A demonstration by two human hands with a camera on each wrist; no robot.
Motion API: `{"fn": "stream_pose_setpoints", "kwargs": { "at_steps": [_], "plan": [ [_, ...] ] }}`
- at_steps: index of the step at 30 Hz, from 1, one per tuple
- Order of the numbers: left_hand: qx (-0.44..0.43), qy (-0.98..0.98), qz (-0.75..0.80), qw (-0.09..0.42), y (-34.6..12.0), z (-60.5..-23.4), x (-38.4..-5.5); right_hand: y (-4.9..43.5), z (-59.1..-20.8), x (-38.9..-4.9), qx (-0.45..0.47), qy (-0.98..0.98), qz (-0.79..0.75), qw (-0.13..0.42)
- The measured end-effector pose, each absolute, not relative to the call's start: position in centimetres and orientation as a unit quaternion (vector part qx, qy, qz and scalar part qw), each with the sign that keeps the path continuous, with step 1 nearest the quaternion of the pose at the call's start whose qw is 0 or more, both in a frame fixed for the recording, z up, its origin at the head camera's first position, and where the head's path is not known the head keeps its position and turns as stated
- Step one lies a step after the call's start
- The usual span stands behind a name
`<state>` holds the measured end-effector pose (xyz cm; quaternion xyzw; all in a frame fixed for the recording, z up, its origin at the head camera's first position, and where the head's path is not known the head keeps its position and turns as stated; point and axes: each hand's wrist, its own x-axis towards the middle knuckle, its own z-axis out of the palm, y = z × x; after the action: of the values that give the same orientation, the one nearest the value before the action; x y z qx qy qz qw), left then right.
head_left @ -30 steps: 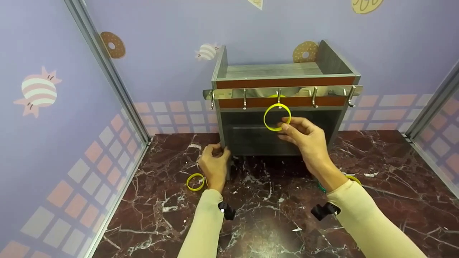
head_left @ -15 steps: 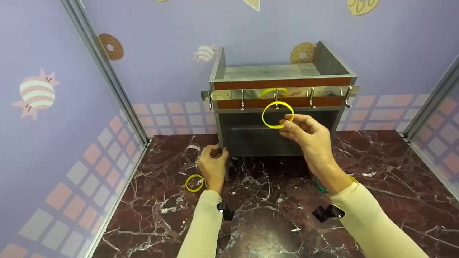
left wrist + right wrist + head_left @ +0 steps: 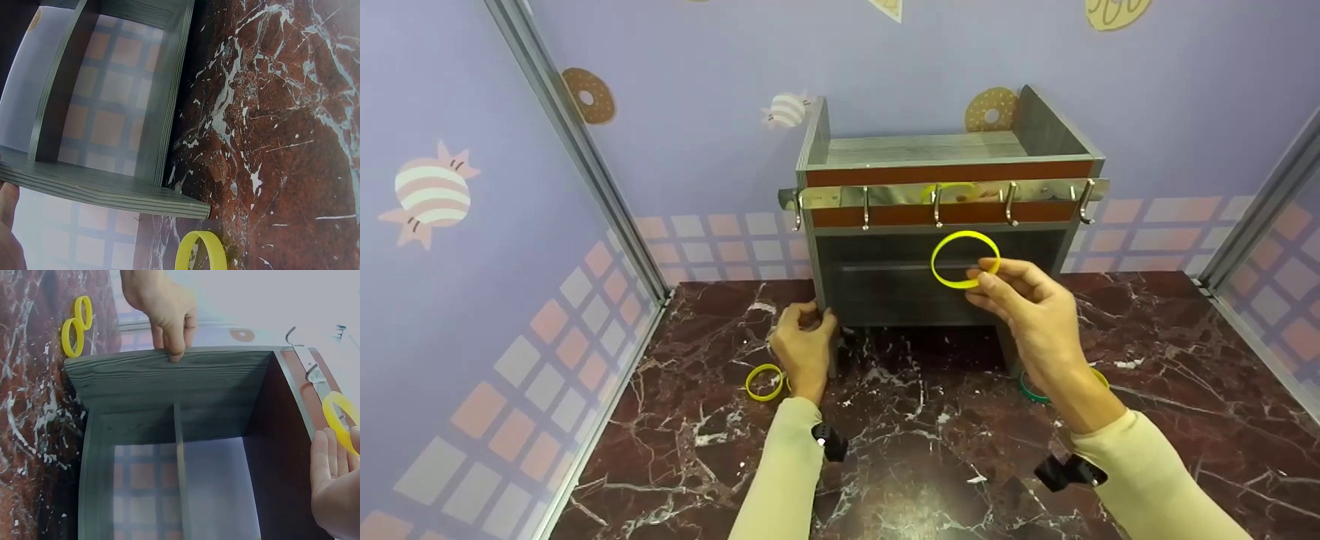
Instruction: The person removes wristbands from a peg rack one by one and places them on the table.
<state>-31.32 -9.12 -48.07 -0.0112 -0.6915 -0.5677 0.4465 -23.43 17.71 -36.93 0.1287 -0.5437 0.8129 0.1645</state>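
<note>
My right hand (image 3: pixel 1035 315) pinches a thin yellow ring (image 3: pixel 966 260) between thumb and fingers. The ring is held up in front of the grey wooden shelf (image 3: pixel 819 262), just below the middle hook (image 3: pixel 937 206) of a metal hook rail (image 3: pixel 840 197) and apart from it. My left hand (image 3: pixel 802 346) grips the front edge of the shelf's left side panel near the table. In the right wrist view, the left thumb lies on the inner face of that panel (image 3: pixel 225 368). The same view shows the held ring (image 3: pixel 336 422) at the right edge.
Beside the left wrist lies a yellow ring (image 3: pixel 763 382), with another partly hidden behind the wrist. A green ring (image 3: pixel 1033 390) and a yellow ring (image 3: pixel 1101 376) lie near the right forearm, partly covered. Marbled table (image 3: pixel 915 480) spreads below, with printed walls (image 3: pixel 697 112) around.
My right hand, with the yellow ring, rises slightly at first, then moves right and down, away from the middle hook. The left hand stays on the side panel.
</note>
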Motion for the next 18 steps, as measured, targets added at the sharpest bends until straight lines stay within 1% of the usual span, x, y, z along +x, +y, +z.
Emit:
{"fn": "stream_pose_setpoints", "kwargs": {
  "at_steps": [8,18],
  "plan": [
    [-0.005,-0.701,-0.555,0.449,-9.2,-48.2,-31.3,19.5,-38.7,-22.7,0.097,-0.562,0.806,0.158],
    [-0.002,-0.707,-0.546,0.449,-9.1,-48.1,-31.1,22.8,-41.4,-21.8,0.062,-0.539,0.825,0.156]
  ]
}}
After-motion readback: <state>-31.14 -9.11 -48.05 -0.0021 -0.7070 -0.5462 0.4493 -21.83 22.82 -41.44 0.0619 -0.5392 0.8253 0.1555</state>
